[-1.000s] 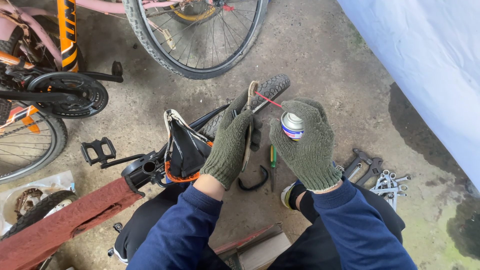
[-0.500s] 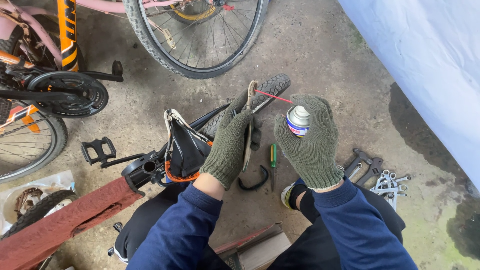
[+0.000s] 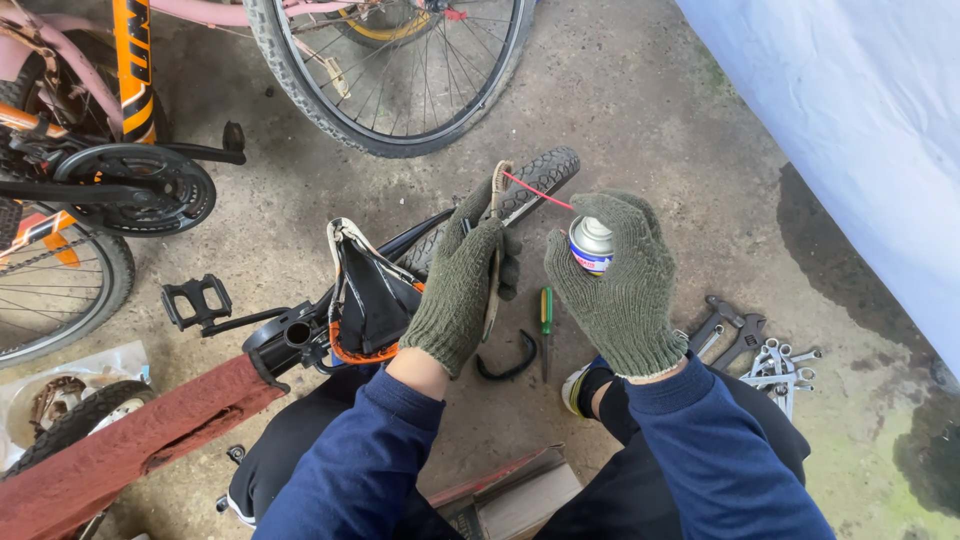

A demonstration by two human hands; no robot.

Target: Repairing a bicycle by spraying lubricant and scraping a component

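One green-handled screwdriver (image 3: 546, 310) lies on the concrete floor (image 3: 660, 110) beneath two gloved hands. The left hand (image 3: 462, 280) pinches a thin curved metal part (image 3: 494, 250); the right hand (image 3: 622, 280) wraps one spray can (image 3: 590, 245), its red straw (image 3: 536, 190) touching the part. Several wrenches (image 3: 760, 355) lie by the right edge; two bicycle wheels (image 3: 400, 70) stand farther off.

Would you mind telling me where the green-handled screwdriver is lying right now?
In the head view, the green-handled screwdriver lies on the concrete floor just below and between the two gloved hands, beside a curved black strip and left of the wrenches.
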